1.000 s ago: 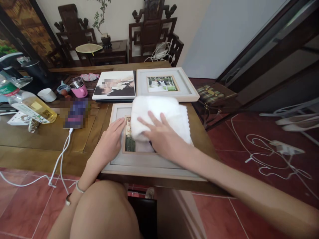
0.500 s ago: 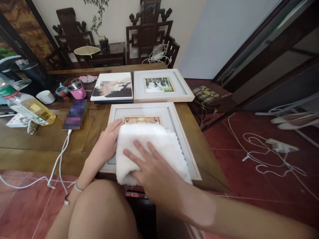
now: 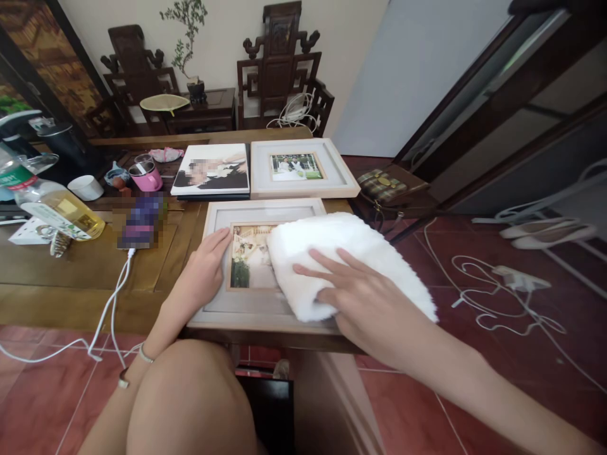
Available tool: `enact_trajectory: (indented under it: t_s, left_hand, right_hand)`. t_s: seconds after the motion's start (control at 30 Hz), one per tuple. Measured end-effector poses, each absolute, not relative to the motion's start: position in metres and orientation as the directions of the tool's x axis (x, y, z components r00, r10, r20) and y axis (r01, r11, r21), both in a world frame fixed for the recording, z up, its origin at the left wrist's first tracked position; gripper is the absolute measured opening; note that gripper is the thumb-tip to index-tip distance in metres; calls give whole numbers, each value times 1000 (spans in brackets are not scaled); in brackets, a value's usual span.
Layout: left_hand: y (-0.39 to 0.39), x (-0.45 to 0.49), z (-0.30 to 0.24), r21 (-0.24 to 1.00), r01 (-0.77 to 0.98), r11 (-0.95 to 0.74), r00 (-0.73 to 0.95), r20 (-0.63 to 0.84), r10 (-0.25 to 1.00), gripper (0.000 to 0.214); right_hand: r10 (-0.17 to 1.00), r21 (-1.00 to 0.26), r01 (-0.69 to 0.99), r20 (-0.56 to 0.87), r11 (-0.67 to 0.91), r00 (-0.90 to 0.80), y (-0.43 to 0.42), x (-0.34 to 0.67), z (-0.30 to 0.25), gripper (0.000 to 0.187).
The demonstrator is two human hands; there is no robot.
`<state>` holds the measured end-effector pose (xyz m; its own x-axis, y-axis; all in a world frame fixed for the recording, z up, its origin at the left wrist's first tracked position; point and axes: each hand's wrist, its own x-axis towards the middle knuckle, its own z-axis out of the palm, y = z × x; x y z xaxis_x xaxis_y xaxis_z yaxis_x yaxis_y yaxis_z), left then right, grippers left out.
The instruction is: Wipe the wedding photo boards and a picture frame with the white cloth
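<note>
A light wood picture frame (image 3: 215,221) lies flat near the table's front edge. Part of its photo (image 3: 251,265) shows inside a pale mat. My left hand (image 3: 206,268) rests on the frame's left side, its fingers stretched out together. Under my right hand (image 3: 358,297) is a folded, fluffy white cloth (image 3: 351,237), covering the right part of the frame. The fingers of that hand spread over the cloth, and the thumb side presses into its fold, gripping it. The cloth overhangs the frame's right side.
Behind lie another framed photo (image 3: 303,189) and a photo album (image 3: 208,186). On the left are a phone (image 3: 141,221) with a white cable, a pink mug (image 3: 147,177), a white cup (image 3: 85,188) and a tilted plastic bottle (image 3: 61,208). A plaid bag (image 3: 384,185) sits beyond the right edge.
My right hand has slid the white cloth to the right across the frame, uncovering more of the photo. My left hand has stayed on the frame's left side.
</note>
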<state>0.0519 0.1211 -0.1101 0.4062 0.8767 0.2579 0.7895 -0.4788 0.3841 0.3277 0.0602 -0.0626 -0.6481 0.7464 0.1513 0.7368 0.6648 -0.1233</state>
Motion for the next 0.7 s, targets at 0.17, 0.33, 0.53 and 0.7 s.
enact_trajectory:
  t_s: [0.17, 0.33, 0.53, 0.7]
  left_hand:
    - [122, 54, -108, 401, 793, -460, 378, 269, 886, 58]
    - [122, 54, -106, 423, 771, -476, 398, 262, 879, 55]
    - [123, 51, -110, 415, 773, -480, 397, 274, 876, 57]
    - [123, 51, -111, 416, 776, -474, 389, 275, 879, 60]
  right_hand:
    - [685, -137, 675, 48, 725, -727, 67, 271, -67, 38]
    - [659, -132, 651, 27, 747, -751, 64, 245, -70, 32]
    - [721, -86, 724, 232, 684, -653, 49, 298, -80, 34]
    - [762, -71, 773, 247, 630, -599, 45, 332, -75, 35]
